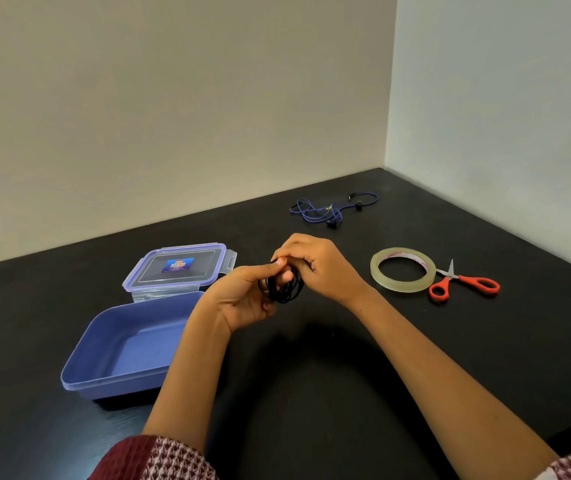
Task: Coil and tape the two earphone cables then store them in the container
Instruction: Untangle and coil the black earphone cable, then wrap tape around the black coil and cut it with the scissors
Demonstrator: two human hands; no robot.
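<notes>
Blk cable coil [282, 294] half under fingers [294, 251]

Black coil [284, 289], blue cable [325, 211], red-handled scissors [464, 284], lavender container [131, 344].

We see only part of the black cable [286, 292]: the fingers of the left hand [242, 299] and right hand [315, 268], curled round it, cover the coil's top, and its earbuds are out of sight. The left forearm [187, 368] hides the container's [104, 368] far right corner. The lid's [145, 271] label [177, 265] is too small for us to read, the print inside the tape [402, 284] blurred. One scissors [464, 280] blade meets the tape's rim; we cannot tell where its tip ends. The bottom edge cuts both sleeves [159, 459].
</notes>
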